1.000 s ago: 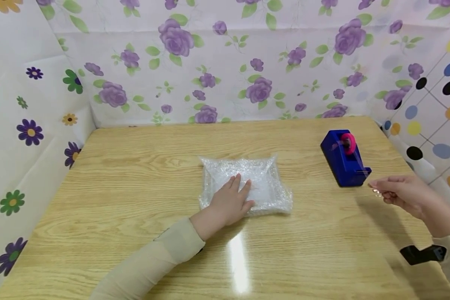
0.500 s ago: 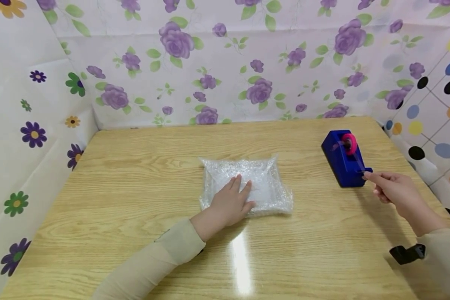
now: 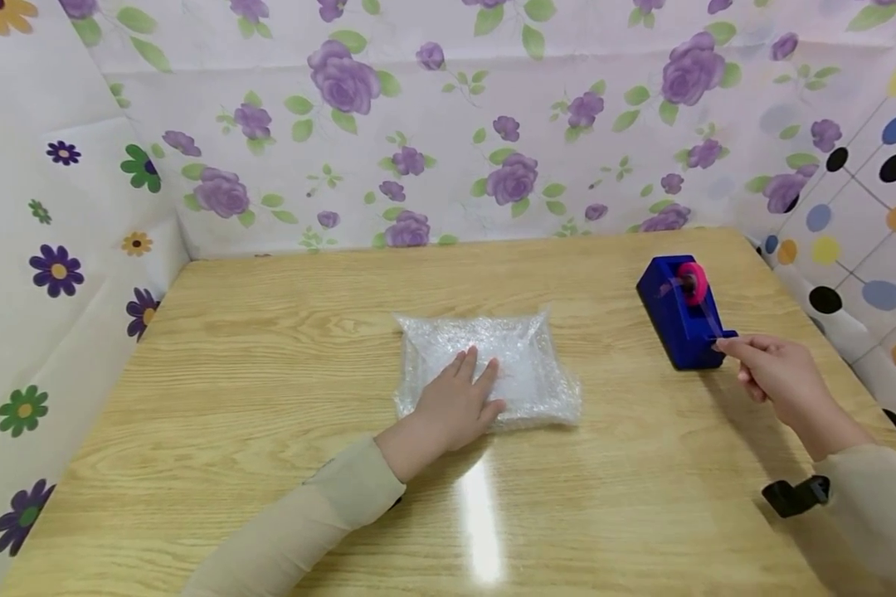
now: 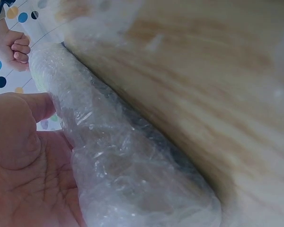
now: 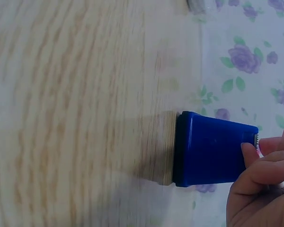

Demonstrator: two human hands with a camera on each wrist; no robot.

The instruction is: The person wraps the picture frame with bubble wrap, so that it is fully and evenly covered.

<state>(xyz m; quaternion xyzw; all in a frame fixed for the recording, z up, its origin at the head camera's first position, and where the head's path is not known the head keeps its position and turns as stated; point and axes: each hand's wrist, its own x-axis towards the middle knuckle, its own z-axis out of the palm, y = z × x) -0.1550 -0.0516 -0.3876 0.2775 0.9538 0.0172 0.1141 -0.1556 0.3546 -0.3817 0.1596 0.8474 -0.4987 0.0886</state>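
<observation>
A flat parcel in clear bubble wrap (image 3: pixel 528 377) lies mid-table. My left hand (image 3: pixel 451 408) rests flat on its near left part, fingers spread. The left wrist view shows the palm and thumb beside the wrapped parcel (image 4: pixel 118 156). To the right stands a blue tape dispenser (image 3: pixel 670 311) with a pink-cored roll (image 3: pixel 691 283). Clear tape (image 3: pixel 710 315) runs from the roll to the toothed cutter. At that cutter my right hand (image 3: pixel 780 375) pinches the tape end between thumb and forefinger; the right wrist view has these fingertips (image 5: pixel 248 153) against the dispenser front.
The wooden table (image 3: pixel 269 356) carries the parcel and the dispenser. Flower-patterned sheets (image 3: pixel 433 124) hang along its back and left, a dotted sheet (image 3: pixel 866 249) along the right. A black wrist mount (image 3: pixel 795 496) sticks out from the right sleeve.
My right hand has moved left and slightly up, from beyond the dispenser's front to its cutter, and its fingertips now pinch there. The left hand and parcel have not moved.
</observation>
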